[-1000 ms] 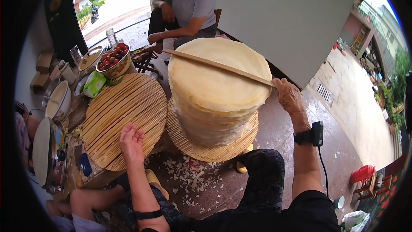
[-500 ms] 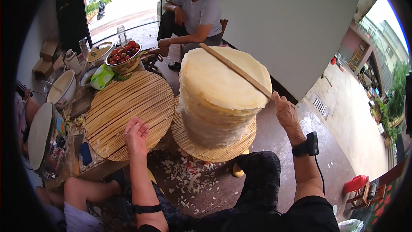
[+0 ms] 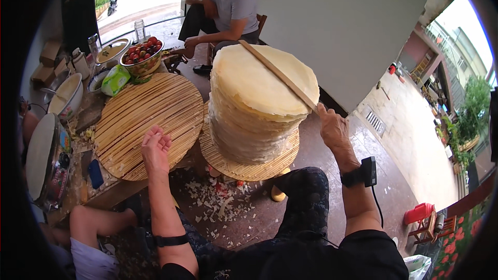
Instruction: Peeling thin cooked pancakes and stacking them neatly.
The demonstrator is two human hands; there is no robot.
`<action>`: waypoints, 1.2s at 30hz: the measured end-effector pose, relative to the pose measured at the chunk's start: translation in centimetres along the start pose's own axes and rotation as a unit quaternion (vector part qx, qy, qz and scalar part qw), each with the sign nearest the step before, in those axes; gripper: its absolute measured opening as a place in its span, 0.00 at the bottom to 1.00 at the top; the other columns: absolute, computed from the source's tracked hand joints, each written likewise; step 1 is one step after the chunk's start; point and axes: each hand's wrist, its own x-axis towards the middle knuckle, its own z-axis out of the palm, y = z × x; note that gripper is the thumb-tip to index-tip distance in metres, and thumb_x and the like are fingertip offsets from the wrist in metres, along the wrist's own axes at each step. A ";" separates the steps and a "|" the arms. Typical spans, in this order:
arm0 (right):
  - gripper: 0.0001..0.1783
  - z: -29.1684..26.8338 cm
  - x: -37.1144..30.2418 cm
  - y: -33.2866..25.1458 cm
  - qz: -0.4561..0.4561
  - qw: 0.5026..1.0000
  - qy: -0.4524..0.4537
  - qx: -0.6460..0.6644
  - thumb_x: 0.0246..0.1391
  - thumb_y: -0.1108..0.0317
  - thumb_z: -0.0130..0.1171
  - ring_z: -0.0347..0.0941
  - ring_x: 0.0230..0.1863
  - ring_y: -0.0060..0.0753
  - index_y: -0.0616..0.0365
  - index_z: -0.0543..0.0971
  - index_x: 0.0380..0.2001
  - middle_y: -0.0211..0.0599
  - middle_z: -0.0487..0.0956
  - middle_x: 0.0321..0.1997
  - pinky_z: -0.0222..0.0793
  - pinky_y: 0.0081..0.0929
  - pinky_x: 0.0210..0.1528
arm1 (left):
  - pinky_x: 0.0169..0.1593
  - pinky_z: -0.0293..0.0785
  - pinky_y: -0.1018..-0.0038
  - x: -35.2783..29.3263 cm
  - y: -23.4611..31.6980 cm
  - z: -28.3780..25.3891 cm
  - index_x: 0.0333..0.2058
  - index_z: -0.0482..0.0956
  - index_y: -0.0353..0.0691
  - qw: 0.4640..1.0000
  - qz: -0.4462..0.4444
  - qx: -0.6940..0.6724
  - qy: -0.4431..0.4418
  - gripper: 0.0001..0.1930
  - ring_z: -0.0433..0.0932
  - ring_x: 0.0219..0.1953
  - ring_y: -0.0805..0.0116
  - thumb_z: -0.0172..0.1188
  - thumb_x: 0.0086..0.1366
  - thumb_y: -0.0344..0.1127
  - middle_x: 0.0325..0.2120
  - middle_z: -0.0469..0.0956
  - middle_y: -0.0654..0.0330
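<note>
Pale-yellow flatbread stack (image 3: 254,103), brown stick (image 3: 278,75), tan striped mat (image 3: 137,116), red fruit (image 3: 141,52)

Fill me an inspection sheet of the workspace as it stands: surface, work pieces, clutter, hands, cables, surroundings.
Surface: round slatted board on the table, pale bits around it.
Work pieces: tall stack of thin round sheets on a slatted mat; flat wooden stick slanting across its top.
Clutter: pale scraps on the floor; bowl of red fruit and green-white packet beyond the board.
Left hand: empty, fingers loosely curled, over the board's near part; contact unclear.
Right hand: gripping the stick's near end.
Cables: black cable hanging from the right wrist device.
Surroundings: seated person beyond the stack; another person's bare leg at lower left.
</note>
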 end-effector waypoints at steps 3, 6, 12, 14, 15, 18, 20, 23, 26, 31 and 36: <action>0.20 -0.9 -1.2 -1.3 0.007 1.000 -0.008 0.006 0.58 0.70 0.46 0.77 0.37 0.51 0.53 0.67 0.55 0.46 0.76 0.35 0.72 0.45 0.38 | 0.38 0.73 0.75 -0.1 -0.2 0.3 0.46 0.72 0.37 1.000 -0.002 -0.005 -0.004 0.13 0.76 0.32 0.71 0.52 0.63 0.29 0.35 0.75 0.62; 0.22 -1.3 -1.9 -2.4 0.014 1.000 -0.008 0.007 0.58 0.69 0.46 0.77 0.37 0.50 0.54 0.67 0.57 0.46 0.76 0.36 0.72 0.46 0.38 | 0.38 0.73 0.76 -0.1 -0.3 0.2 0.46 0.73 0.37 1.000 -0.006 -0.002 -0.007 0.13 0.76 0.32 0.72 0.52 0.63 0.29 0.36 0.75 0.62; 0.24 -2.0 -2.3 -3.3 0.010 1.000 -0.004 0.002 0.57 0.68 0.47 0.76 0.40 0.47 0.53 0.67 0.59 0.44 0.76 0.38 0.69 0.44 0.41 | 0.38 0.73 0.77 -0.5 0.0 0.3 0.46 0.73 0.37 1.000 -0.011 0.004 0.002 0.12 0.75 0.33 0.73 0.52 0.64 0.29 0.36 0.75 0.62; 0.24 -2.1 -2.4 -3.4 0.007 1.000 0.004 0.002 0.57 0.68 0.47 0.75 0.42 0.46 0.52 0.67 0.58 0.44 0.76 0.39 0.68 0.44 0.42 | 0.38 0.73 0.77 -0.3 -0.1 0.3 0.46 0.73 0.37 1.000 -0.010 0.001 0.003 0.12 0.75 0.32 0.73 0.52 0.64 0.29 0.36 0.75 0.62; 0.24 -2.2 -2.4 -3.6 0.003 1.000 0.020 0.009 0.56 0.67 0.49 0.74 0.44 0.46 0.53 0.68 0.57 0.43 0.76 0.40 0.67 0.43 0.44 | 0.38 0.73 0.75 -0.1 -0.2 0.1 0.45 0.73 0.38 1.000 -0.004 0.005 -0.012 0.11 0.76 0.33 0.71 0.51 0.63 0.28 0.35 0.75 0.63; 0.23 -2.3 -2.3 -4.8 -0.034 0.994 0.097 0.038 0.53 0.67 0.54 0.72 0.47 0.45 0.53 0.71 0.55 0.42 0.76 0.43 0.65 0.42 0.48 | 0.38 0.73 0.74 0.0 -0.4 0.1 0.44 0.74 0.39 1.000 0.000 0.011 -0.019 0.11 0.76 0.33 0.70 0.51 0.63 0.28 0.34 0.75 0.63; 0.23 -2.5 -2.4 -6.1 -0.070 0.983 0.156 0.063 0.52 0.67 0.57 0.71 0.48 0.45 0.54 0.72 0.53 0.41 0.76 0.44 0.64 0.42 0.50 | 0.38 0.73 0.74 0.0 -0.5 0.4 0.44 0.74 0.39 1.000 0.001 0.012 -0.006 0.11 0.76 0.33 0.70 0.51 0.63 0.28 0.34 0.75 0.63; 0.21 -3.2 -2.8 -9.6 -0.152 0.959 0.187 0.147 0.49 0.67 0.60 0.70 0.50 0.45 0.55 0.75 0.49 0.40 0.75 0.45 0.63 0.41 0.54 | 0.37 0.74 0.77 -0.6 0.5 0.2 0.42 0.75 0.38 1.000 0.009 0.003 0.022 0.10 0.76 0.31 0.73 0.54 0.62 0.29 0.34 0.75 0.63; 0.20 -4.0 -3.5 -12.3 -0.210 0.937 0.199 0.197 0.48 0.70 0.61 0.69 0.50 0.46 0.55 0.76 0.47 0.39 0.75 0.44 0.62 0.43 0.55 | 0.39 0.74 0.74 -0.4 0.4 -0.2 0.44 0.74 0.38 0.999 0.025 0.012 0.033 0.12 0.76 0.33 0.70 0.53 0.62 0.29 0.36 0.75 0.62; 0.19 -5.1 -1.4 -7.6 -0.020 0.949 0.281 0.140 0.51 0.74 0.58 0.71 0.51 0.48 0.58 0.75 0.49 0.45 0.76 0.47 0.63 0.42 0.57 | 0.42 0.73 0.73 -0.5 0.3 0.1 0.45 0.74 0.38 0.999 0.026 0.014 0.015 0.13 0.77 0.35 0.71 0.54 0.62 0.32 0.39 0.74 0.62; 0.19 -1.9 -1.3 -5.8 -0.027 0.968 0.228 0.105 0.54 0.74 0.56 0.69 0.53 0.47 0.59 0.74 0.50 0.46 0.75 0.48 0.63 0.41 0.57 | 0.42 0.73 0.74 -0.3 1.0 -0.2 0.45 0.75 0.40 0.999 0.020 0.028 0.021 0.12 0.77 0.35 0.72 0.55 0.62 0.33 0.39 0.75 0.62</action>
